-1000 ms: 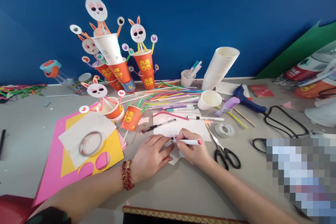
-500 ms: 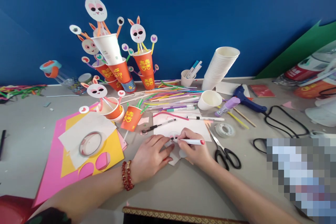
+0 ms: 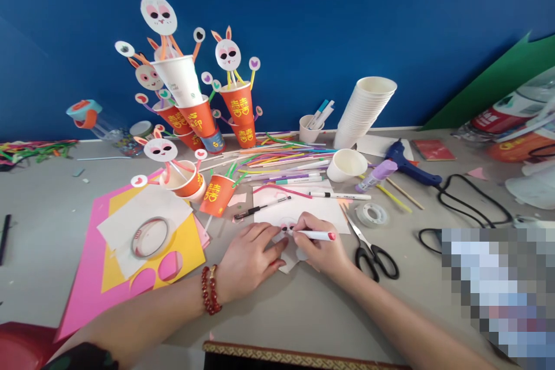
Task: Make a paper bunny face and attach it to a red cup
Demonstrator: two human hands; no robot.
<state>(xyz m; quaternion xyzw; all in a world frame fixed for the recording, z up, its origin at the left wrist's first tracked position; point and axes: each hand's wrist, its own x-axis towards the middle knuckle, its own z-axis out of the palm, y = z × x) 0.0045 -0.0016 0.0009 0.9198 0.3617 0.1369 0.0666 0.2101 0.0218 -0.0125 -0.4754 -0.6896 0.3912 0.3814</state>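
My right hand (image 3: 323,243) is closed around a white marker with a red end (image 3: 318,235), its tip end hidden by my fingers at a small white paper face (image 3: 287,228). That face has dark eyes with pink above them and lies on white paper (image 3: 299,204). My left hand (image 3: 249,260) rests flat with spread fingers at the left edge of the face. A black pen (image 3: 262,208) lies just above my left hand. To the right of my right hand are black-handled scissors (image 3: 370,251) and a clear tape roll (image 3: 372,214).
Rabbit-faced cups (image 3: 191,179) and a tilted orange cup (image 3: 217,195) stand left of centre. Stacked white cups (image 3: 365,110), a glue stick (image 3: 377,176) and a blue glue gun (image 3: 410,166) with a black cord are at right. A tape ring (image 3: 150,237) lies on coloured sheets.
The marker's red end has shifted very slightly left and down with my right hand. My left hand looks unmoved.
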